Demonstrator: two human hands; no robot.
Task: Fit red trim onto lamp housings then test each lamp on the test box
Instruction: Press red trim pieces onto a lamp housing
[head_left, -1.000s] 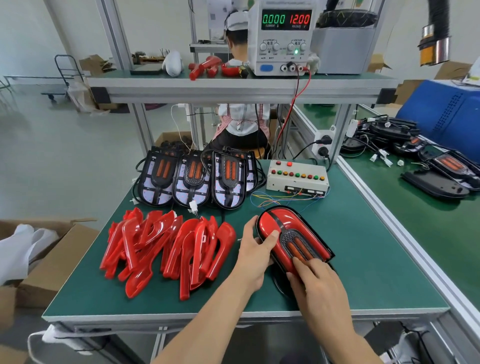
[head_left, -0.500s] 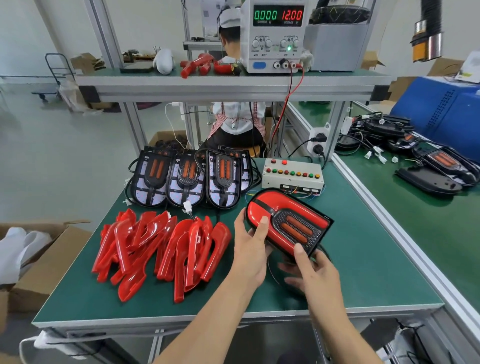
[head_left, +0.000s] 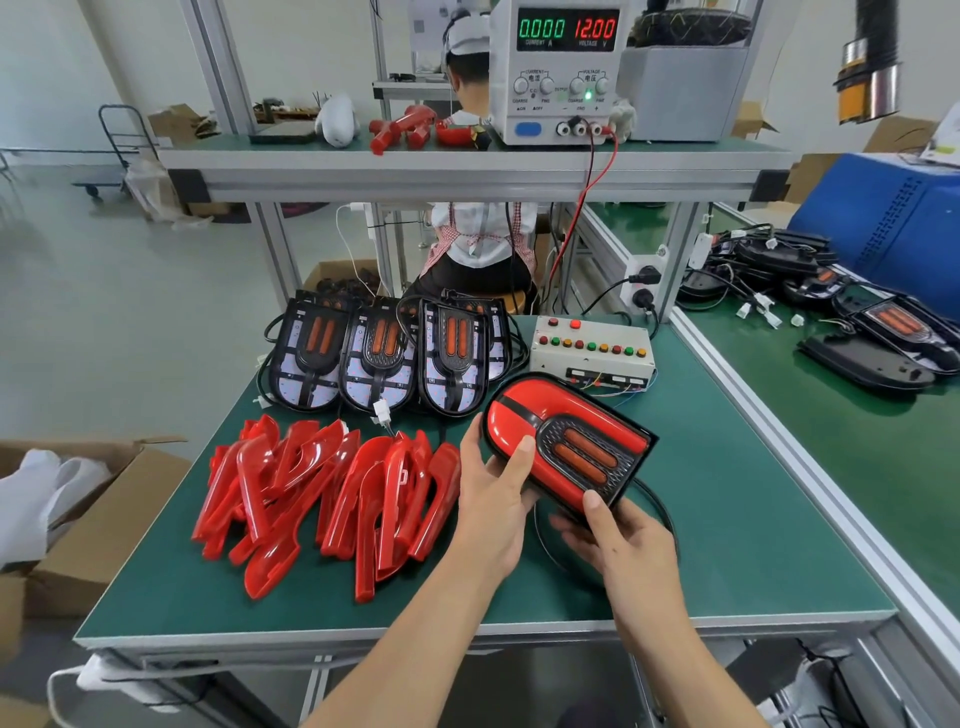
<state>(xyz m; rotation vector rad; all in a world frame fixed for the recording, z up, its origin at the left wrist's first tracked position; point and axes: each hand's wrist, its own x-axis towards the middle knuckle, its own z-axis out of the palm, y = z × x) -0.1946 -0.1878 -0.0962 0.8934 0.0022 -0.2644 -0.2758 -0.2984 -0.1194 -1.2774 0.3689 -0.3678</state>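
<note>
green-matted desk (head_left: 727, 519), factory bench line. left hand (head_left: 493, 499) grips the rounded end of the red-trimmed black lamp housing (head_left: 566, 441), thumb on the trim; right hand (head_left: 618, 540) pinches its square near corner. lamp is lifted, tilted above the desk. judgement: check the trim sits flush all round, then plug in at the cream button-topped test box (head_left: 592, 353) just behind. its black cable (head_left: 660, 504) loops underneath and could snag. pile of loose glossy red trim pieces (head_left: 322, 493) lies left; bare black housings (head_left: 384, 358) stand behind.
</note>
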